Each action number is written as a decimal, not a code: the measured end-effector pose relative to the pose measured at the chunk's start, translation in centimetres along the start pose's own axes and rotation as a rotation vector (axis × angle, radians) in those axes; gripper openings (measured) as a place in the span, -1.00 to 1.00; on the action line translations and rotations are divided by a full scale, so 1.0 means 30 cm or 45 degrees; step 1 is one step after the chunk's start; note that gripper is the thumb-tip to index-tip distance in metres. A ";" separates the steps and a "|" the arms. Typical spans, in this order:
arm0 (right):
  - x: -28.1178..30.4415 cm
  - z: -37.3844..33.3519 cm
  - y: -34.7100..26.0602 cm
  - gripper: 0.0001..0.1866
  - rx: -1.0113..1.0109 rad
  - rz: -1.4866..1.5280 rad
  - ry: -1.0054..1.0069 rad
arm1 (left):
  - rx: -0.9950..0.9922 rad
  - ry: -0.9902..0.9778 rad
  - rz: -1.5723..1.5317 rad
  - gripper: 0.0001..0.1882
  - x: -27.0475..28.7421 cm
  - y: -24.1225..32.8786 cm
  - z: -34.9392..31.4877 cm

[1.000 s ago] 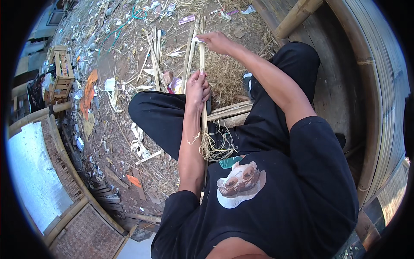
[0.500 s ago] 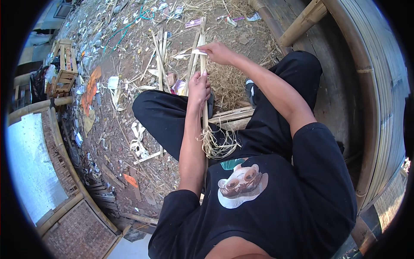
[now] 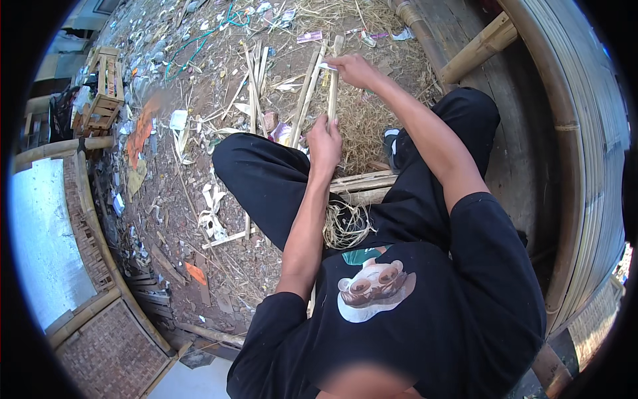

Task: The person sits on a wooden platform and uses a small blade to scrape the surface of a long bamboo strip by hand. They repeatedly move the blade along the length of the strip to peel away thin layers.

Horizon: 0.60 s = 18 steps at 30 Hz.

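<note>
My left hand (image 3: 325, 149) is closed around a pale bamboo strip (image 3: 333, 100), which points away from me over the ground. Farther out, my right hand (image 3: 357, 71) is closed, its fingers by the strip's far end. A small bright blade (image 3: 327, 66), apparently a knife's, juts leftward from those fingers across the strip; its handle is hidden in the hand. Thin curled bamboo shavings (image 3: 349, 227) lie bunched in my lap, just in front of my shirt. Split bamboo pieces (image 3: 359, 183) lie crosswise between my legs.
More bamboo strips (image 3: 306, 96) lean beyond my left knee. Dry shavings (image 3: 362, 136) and litter cover the ground. A wooden crate (image 3: 106, 90) stands far left, a woven bamboo panel (image 3: 113, 349) near left. Along my right runs a bamboo-framed bench (image 3: 568, 199).
Both hands have shifted slightly right, the right one also a little farther away. The strip has moved right with them, its near end no longer showing below my left hand.
</note>
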State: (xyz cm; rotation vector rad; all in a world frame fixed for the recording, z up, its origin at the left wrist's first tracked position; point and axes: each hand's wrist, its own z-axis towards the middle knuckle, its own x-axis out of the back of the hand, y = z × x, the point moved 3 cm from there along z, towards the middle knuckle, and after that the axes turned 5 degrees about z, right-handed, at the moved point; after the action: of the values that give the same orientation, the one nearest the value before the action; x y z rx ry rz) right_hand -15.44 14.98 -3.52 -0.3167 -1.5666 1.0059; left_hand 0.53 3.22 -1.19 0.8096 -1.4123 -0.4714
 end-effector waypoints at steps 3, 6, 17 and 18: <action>-0.017 -0.007 0.022 -0.62 -0.048 -0.001 -0.092 | 0.055 -0.056 0.070 -0.76 -0.003 0.004 -0.009; -0.063 -0.028 0.061 -0.63 -0.018 0.023 -0.099 | 0.027 -0.046 0.107 -0.79 -0.015 -0.004 -0.012; -0.080 -0.074 0.092 -0.67 -0.061 0.237 -0.125 | 0.050 -0.042 0.085 -0.78 -0.038 -0.020 -0.022; -0.080 -0.081 0.086 -0.67 -0.047 0.278 -0.098 | 0.049 -0.042 0.086 -0.78 -0.042 -0.026 -0.022</action>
State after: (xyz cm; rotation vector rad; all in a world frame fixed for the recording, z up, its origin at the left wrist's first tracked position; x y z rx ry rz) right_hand -13.41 15.86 -7.18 -0.4877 -1.6463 1.1699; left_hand 1.15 3.78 -2.59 0.7855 -1.4784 -0.4085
